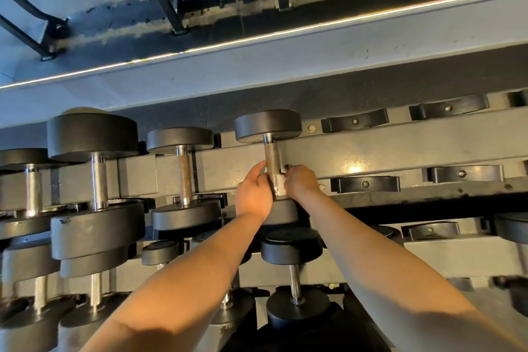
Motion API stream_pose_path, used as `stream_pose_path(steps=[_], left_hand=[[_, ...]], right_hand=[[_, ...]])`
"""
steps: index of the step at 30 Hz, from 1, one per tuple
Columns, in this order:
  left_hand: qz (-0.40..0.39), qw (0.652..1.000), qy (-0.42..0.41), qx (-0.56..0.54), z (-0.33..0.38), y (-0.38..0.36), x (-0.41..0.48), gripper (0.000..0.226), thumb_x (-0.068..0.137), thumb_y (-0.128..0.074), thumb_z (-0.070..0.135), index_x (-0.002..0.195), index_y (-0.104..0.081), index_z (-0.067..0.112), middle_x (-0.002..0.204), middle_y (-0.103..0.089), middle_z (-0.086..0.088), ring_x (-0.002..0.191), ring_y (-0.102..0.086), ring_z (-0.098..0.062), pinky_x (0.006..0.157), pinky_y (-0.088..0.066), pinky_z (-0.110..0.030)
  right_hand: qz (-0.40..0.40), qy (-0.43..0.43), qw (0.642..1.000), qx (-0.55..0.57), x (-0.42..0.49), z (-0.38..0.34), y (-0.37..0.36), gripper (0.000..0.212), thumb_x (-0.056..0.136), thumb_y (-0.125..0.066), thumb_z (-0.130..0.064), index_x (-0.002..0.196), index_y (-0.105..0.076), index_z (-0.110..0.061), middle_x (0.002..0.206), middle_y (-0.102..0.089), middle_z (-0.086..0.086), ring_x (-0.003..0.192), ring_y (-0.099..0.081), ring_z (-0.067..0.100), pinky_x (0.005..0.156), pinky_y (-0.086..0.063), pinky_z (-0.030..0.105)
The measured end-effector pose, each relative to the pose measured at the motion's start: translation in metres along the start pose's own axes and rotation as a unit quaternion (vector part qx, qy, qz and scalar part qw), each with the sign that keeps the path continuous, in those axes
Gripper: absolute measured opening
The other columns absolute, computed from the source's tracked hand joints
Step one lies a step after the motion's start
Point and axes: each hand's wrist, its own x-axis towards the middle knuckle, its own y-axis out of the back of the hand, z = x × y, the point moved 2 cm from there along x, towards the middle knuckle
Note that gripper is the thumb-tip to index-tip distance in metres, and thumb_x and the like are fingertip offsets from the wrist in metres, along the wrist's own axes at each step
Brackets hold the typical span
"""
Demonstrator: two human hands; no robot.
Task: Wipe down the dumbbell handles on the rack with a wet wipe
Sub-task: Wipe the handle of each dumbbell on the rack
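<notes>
- Dumbbell handle (271, 158), of knurled metal, is seen at the centre of the frame. Its long axis runs almost straight up and down the picture, with the far end leaning slightly left.
- One black head (268, 126) is set at the upper end, toward the wall. The other head (283, 213) lies at the lower end and is partly covered by the wrists.
- The dumbbell is laid across the top tier of the rack (385, 148), bridging its two rails.
- A white wet wipe (280, 185) is wrapped on the lower part of the handle.
- The right hand (301, 183) is curled round the wipe and the handle from the right side.
- The left hand (253, 197) is closed on the handle from the left, with one finger stretched up along the bar.
- Further dumbbells (94, 180) are lined up to the left, parallel to it.
- Unfilled black cradles (365, 183) are seen to the right.
</notes>
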Motion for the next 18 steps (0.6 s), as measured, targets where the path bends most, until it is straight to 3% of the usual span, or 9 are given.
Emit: stream_pose_path(steps=[3, 7, 10, 18], left_hand=[[0.022, 0.996, 0.018, -0.081, -0.003, 0.002, 0.0, 0.04, 0.108, -0.033, 0.022, 0.142, -0.048, 0.037, 0.111, -0.069, 0.006, 0.099, -0.065, -0.009, 0.085, -0.05, -0.025], [0.075, 0.988, 0.038, -0.128, -0.011, 0.004, -0.001, 0.037, 0.107, -0.035, 0.014, 0.135, -0.047, 0.034, 0.107, -0.068, 0.003, 0.096, -0.061, -0.01, 0.092, -0.044, -0.03], [0.067, 0.989, 0.051, -0.125, -0.025, 0.0, -0.001, 0.034, 0.106, -0.038, 0.012, 0.13, -0.052, 0.032, 0.106, -0.069, 0.004, 0.103, -0.063, -0.019, 0.087, -0.042, -0.029], [0.036, 0.995, 0.022, -0.092, -0.023, 0.004, 0.003, 0.039, 0.104, -0.036, 0.016, 0.128, -0.056, 0.04, 0.102, -0.07, 0.005, 0.095, -0.065, -0.014, 0.081, -0.052, -0.031]], right_hand=[[-0.009, 0.006, 1.0, 0.001, -0.009, -0.002, -0.001, 0.024, 0.099, -0.055, -0.01, 0.12, -0.067, -0.009, 0.116, -0.067, 0.008, 0.104, -0.063, 0.022, 0.079, -0.047, 0.025], [-0.009, 0.012, 0.999, 0.044, -0.021, -0.002, -0.003, 0.014, 0.096, -0.062, -0.017, 0.105, -0.071, -0.011, 0.095, -0.066, 0.001, 0.087, -0.061, 0.017, 0.072, -0.046, 0.027], [0.003, 0.008, 1.0, 0.014, -0.024, -0.006, -0.007, 0.007, 0.094, -0.064, -0.016, 0.097, -0.069, -0.012, 0.087, -0.064, 0.0, 0.081, -0.061, 0.016, 0.062, -0.044, 0.026], [0.049, 0.01, 0.993, -0.105, -0.02, -0.029, -0.011, 0.007, 0.096, -0.061, -0.018, 0.101, -0.065, -0.014, 0.092, -0.063, 0.003, 0.085, -0.062, 0.021, 0.077, -0.055, 0.033]])
